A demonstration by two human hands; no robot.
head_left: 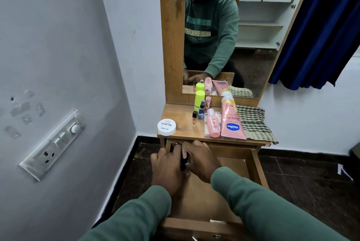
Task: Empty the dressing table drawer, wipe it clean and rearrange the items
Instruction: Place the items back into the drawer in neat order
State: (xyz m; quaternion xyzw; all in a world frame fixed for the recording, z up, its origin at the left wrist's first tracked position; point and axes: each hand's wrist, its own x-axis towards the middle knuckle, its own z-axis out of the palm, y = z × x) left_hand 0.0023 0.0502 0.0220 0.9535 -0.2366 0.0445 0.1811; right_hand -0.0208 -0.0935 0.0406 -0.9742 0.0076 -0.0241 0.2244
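Open drawer (185, 223), seen from above, with both hands at its far left corner. Dark item (183, 160) in the gap between left hand (167, 166) and right hand (201, 160), just under the edge of the tabletop (175, 112). Long axis front to back, pointing away from the body. Left fingers (176, 150) bent in from the left and right fingers (190, 148) bent in from the right. Both sets drawn together rather than spread, touching the item or just beside it. Contact itself hidden behind knuckles, so a true grip by either hand cannot be told. Item flanked evenly, neither hand clearly nearer.

Judged step: removal of one of the last contents, given the bare drawer floor to the right. Judged requirement for the next move: closing across the short axis from both sides, then lifting up and forward onto the tabletop, beside jar (166, 127), Vaseline tube (231, 122) and cloth (253, 123). Risk: knocking the jar, near the left front edge.
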